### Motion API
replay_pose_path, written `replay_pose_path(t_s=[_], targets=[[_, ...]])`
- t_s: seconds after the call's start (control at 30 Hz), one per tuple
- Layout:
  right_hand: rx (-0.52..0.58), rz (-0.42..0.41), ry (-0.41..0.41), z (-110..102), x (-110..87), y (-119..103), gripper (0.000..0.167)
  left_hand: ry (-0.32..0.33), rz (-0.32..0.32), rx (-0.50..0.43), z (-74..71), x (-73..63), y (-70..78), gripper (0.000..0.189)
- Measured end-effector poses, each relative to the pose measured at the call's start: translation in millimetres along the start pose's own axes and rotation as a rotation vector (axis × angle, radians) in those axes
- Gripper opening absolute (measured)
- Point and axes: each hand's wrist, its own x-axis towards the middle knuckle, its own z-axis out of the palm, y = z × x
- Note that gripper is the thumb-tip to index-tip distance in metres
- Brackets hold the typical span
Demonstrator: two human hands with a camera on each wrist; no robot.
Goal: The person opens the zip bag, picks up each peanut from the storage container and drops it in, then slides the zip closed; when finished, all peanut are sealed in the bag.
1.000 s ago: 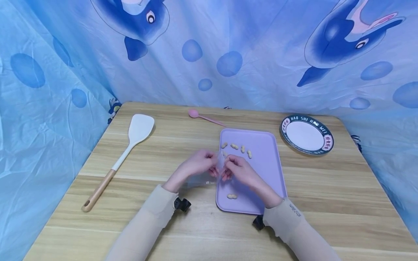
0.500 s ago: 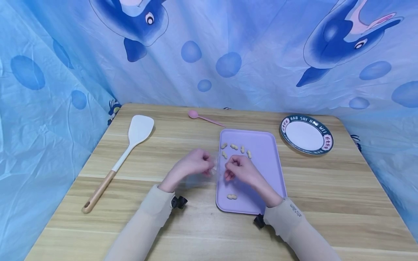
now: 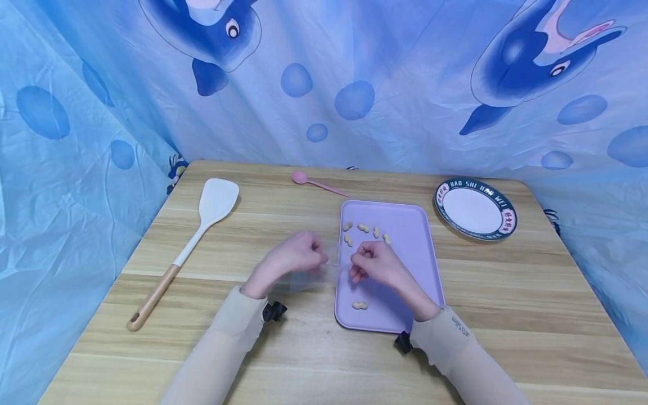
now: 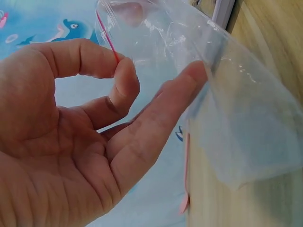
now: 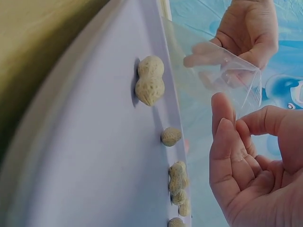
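Pinching one clear bag (image 4: 255, 132), thumb to forefinger: my left hand (image 3: 297, 253), now drawn farther off, and my right hand (image 3: 377, 263); bag's mouth likely widening.

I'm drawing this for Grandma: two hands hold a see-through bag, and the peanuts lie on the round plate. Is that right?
Not quite: the peanuts lie on the purple tray, not the round plate, as the head view shows. The left hand and right hand do hold a see-through bag.
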Motion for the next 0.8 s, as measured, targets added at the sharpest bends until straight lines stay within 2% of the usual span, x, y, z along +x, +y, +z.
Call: replay_pose_path(t_s=[0.37, 0.6, 0.8], targets=[[-0.081, 0.015, 0.045, -2, -3.6, -1, 0.012, 0.093, -0.031, 0.146, 2.5, -8.8, 9.2, 0.037], [-0.084, 0.016, 0.05, -3, -4.6, -3, 0.013, 0.104, -0.03, 0.159, 1.2, -11.7, 10.3, 0.039], [-0.069, 0.021, 0.05, -4, -4.5, -2, 0.014, 0.108, 0.009, 0.167, 1.2, -12.3, 9.6, 0.04]])
